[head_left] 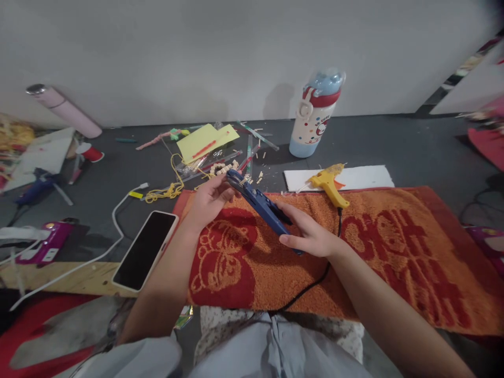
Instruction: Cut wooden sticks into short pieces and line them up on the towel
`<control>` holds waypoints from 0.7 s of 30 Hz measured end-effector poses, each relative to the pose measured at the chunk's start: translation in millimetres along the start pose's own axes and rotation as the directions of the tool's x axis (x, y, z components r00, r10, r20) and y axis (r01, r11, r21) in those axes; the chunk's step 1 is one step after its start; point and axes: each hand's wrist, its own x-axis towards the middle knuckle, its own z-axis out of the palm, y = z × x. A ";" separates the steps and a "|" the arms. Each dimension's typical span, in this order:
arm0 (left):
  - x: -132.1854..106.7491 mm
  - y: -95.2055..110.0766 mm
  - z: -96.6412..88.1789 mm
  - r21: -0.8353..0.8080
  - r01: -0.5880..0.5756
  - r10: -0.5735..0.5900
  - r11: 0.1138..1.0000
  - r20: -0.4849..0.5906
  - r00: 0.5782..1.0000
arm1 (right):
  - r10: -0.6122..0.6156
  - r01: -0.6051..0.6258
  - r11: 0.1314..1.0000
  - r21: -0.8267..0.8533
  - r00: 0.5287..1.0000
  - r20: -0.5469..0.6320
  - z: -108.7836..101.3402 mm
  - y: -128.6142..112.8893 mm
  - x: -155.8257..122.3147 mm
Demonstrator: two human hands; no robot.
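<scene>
My right hand (309, 231) is wrapped round the handles of blue hand shears (262, 205), held slanting above the orange towel (271, 283). Their head points up and to the left. At that head is my left hand (210, 202), its thumb and fingers drawn together; what they pinch, if anything, is hidden. Short pale stick pieces (260, 177) lie scattered just beyond the shears. Close behind the left hand sits a small pale bundle of such pieces (223, 168).
A yellow glue gun (328, 184) rests on a white board (366, 177), its black cord crossing the towel. Behind stands a bottle (315, 118). To the left are a phone (145, 251), a white cable (114, 218), yellow cord (165, 192) and yellow paper (205, 142).
</scene>
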 end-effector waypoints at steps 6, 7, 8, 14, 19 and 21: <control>-1.8 -2.4 -3.9 -0.058 -0.018 0.021 0.998 0.053 0.998 | -0.049 0.050 0.999 -0.008 0.998 0.038 -0.3 -2.5 1.8; -1.7 -2.8 -4.0 -0.056 -0.015 0.018 0.998 0.053 0.998 | -0.051 0.052 0.999 -0.015 0.998 0.035 -0.1 -2.5 1.7; -1.4 -3.0 -3.8 -0.050 -0.007 0.009 0.999 0.046 0.999 | -0.048 0.049 0.998 -0.026 0.998 0.028 0.2 -2.3 1.6; -0.6 -2.3 5.5 0.142 0.049 -0.031 0.989 -0.128 0.991 | -0.011 0.004 0.990 -0.142 0.999 -0.045 3.7 -1.6 1.6; -4.5 1.4 13.1 0.348 0.033 0.059 0.937 -0.251 0.966 | 0.001 -0.023 0.978 -0.210 0.995 -0.104 8.3 -0.9 2.3; -6.0 3.9 14.0 0.384 0.027 0.074 0.923 -0.248 0.966 | 0.003 -0.027 0.975 -0.221 0.994 -0.108 9.7 -0.1 2.0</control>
